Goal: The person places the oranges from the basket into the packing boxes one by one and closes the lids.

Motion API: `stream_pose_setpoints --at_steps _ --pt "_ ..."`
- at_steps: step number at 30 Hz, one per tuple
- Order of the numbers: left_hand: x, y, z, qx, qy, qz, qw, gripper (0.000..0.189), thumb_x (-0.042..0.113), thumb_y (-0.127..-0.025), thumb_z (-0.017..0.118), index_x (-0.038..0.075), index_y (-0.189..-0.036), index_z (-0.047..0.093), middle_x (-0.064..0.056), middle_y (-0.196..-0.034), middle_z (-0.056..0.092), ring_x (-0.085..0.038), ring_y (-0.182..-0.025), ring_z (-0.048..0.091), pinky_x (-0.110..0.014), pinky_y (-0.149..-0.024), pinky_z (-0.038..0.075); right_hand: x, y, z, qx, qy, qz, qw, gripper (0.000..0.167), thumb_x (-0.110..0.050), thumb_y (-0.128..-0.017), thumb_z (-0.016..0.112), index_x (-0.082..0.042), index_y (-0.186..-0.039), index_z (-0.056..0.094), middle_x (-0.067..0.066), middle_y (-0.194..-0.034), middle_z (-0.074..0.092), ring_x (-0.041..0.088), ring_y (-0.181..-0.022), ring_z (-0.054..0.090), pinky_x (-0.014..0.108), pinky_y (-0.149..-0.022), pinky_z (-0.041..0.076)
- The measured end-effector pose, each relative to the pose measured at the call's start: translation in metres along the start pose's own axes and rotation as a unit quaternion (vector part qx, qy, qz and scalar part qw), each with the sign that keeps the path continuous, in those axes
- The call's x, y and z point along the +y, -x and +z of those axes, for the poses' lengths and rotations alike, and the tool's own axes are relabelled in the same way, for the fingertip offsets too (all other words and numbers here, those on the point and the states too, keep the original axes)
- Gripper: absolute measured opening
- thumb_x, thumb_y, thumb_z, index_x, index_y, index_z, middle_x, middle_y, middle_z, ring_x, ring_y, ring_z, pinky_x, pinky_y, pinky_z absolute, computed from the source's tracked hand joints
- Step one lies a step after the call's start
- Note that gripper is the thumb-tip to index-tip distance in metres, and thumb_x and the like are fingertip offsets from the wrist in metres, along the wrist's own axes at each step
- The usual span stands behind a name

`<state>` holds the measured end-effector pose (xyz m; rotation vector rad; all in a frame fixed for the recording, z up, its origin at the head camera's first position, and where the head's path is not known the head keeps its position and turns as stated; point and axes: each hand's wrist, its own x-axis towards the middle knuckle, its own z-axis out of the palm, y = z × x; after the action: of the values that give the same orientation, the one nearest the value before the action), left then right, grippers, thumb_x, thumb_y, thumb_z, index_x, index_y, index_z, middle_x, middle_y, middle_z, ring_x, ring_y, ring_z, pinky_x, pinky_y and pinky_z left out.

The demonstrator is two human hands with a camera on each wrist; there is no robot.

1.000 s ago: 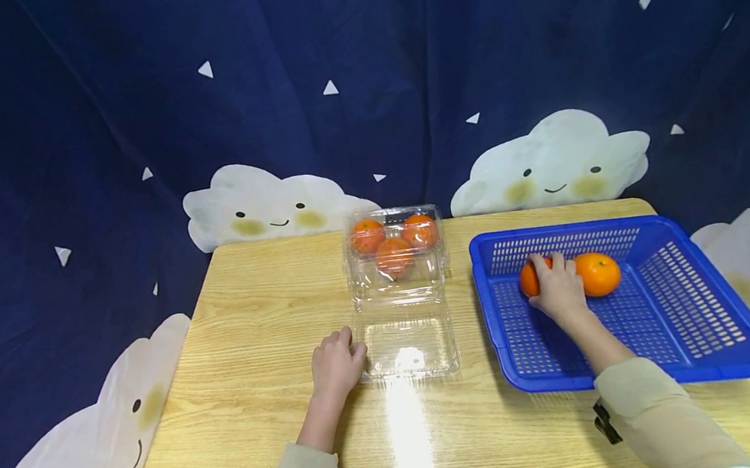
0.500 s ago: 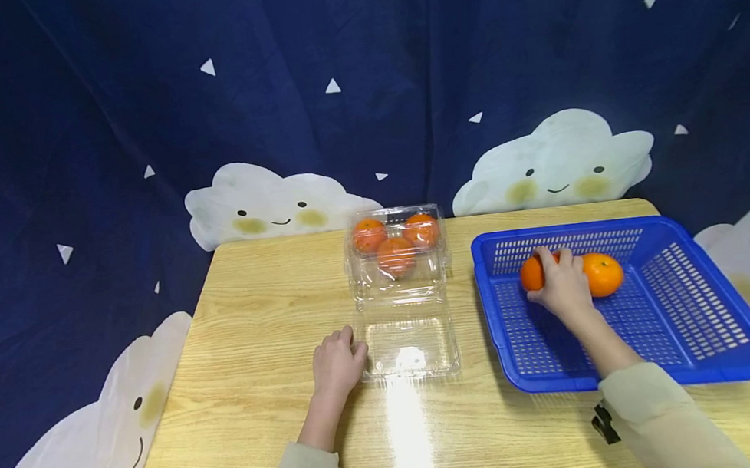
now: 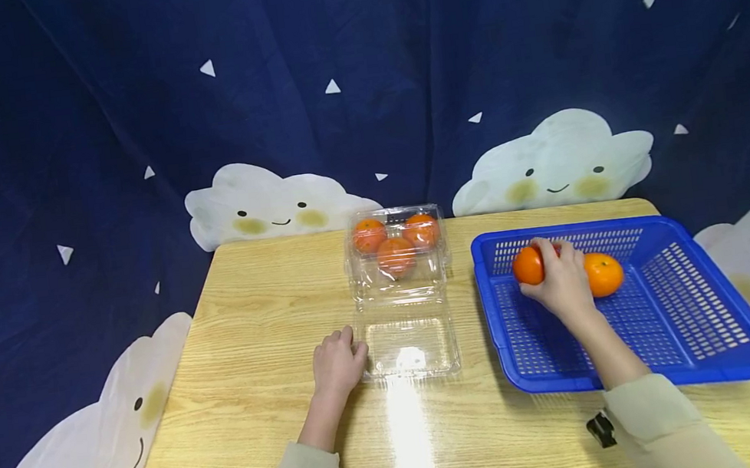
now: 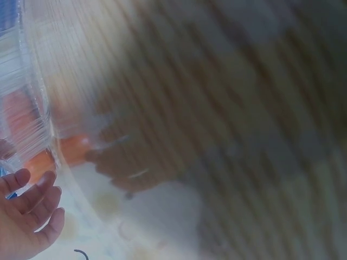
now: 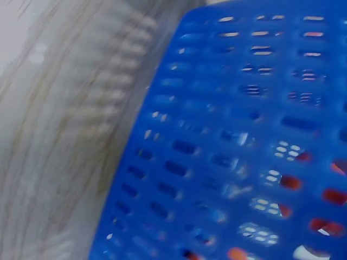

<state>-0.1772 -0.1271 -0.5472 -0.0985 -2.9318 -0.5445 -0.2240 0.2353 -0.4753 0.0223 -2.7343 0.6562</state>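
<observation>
My right hand point(image 3: 563, 282) grips an orange point(image 3: 528, 266) inside the blue plastic basket point(image 3: 730, 359), fingers over its right side and top. A second orange point(image 3: 603, 274) lies on the basket floor just right of that hand. My left hand point(image 3: 339, 360) rests on the table, its thumb side right at the left edge of a clear plastic clamshell box point(image 3: 406, 338). In the left wrist view its fingers point(image 4: 46, 208) are loosely bent with nothing between them. Three oranges point(image 3: 395, 256) sit in the back half of the box, seen through clear plastic. The right wrist view shows the basket's slotted wall.
The wooden table point(image 3: 252, 310) carries the clamshell in the middle and the basket on the right. The basket's raised rim stands around the right hand. A dark blue curtain point(image 3: 300, 65) with white clouds hangs behind the table and at both sides.
My right hand has raised its orange slightly, moving it up and left, away from the other orange in the basket. My left hand has stayed in place beside the clamshell.
</observation>
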Motion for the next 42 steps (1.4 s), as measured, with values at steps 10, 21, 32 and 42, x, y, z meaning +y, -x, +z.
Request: stream_pose_setpoints --at_steps 10,21,32,42 --pt "0.001 0.001 -0.002 -0.008 -0.023 -0.004 0.9997 0.029 0.026 -0.085 0.052 0.004 -0.101 0.062 -0.011 -0.084 0.061 -0.028 -0.079 0.057 -0.04 -0.071 0.045 -0.037 0.003 -0.009 0.016 -0.05 -0.03 0.9981 0.067 -0.011 -0.061 0.081 -0.007 -0.118 0.047 0.03 -0.12 0.038 0.048 -0.105 0.035 0.06 -0.081 0.033" --pt "0.002 0.0 -0.003 -0.013 -0.037 -0.004 0.9992 0.033 0.028 -0.086 0.05 0.005 -0.108 0.061 -0.012 -0.092 0.063 -0.029 -0.083 0.058 -0.04 -0.072 0.045 -0.075 0.012 0.0 0.012 -0.097 -0.088 0.9913 0.068 -0.012 -0.057 0.082 -0.01 -0.117 0.049 0.026 -0.118 0.04 0.044 -0.107 0.036 0.06 -0.083 0.035" --pt "0.002 0.001 -0.003 -0.014 -0.034 -0.007 0.9993 0.032 0.028 -0.086 0.05 0.005 -0.107 0.061 -0.012 -0.09 0.062 -0.029 -0.083 0.057 -0.041 -0.073 0.044 -0.109 0.024 0.025 -0.024 -0.11 -0.11 0.9875 0.067 -0.015 -0.058 0.082 -0.012 -0.118 0.052 0.021 -0.118 0.042 0.04 -0.106 0.04 0.056 -0.081 0.042" --pt "0.002 0.001 -0.001 -0.008 -0.033 -0.004 0.9994 0.028 0.028 -0.085 0.052 0.006 -0.1 0.062 -0.009 -0.083 0.06 -0.028 -0.079 0.057 -0.04 -0.07 0.044 -0.129 0.035 0.051 -0.047 -0.107 -0.125 0.9852 0.067 -0.016 -0.058 0.082 -0.013 -0.118 0.053 0.02 -0.121 0.044 0.037 -0.104 0.043 0.051 -0.082 0.044"
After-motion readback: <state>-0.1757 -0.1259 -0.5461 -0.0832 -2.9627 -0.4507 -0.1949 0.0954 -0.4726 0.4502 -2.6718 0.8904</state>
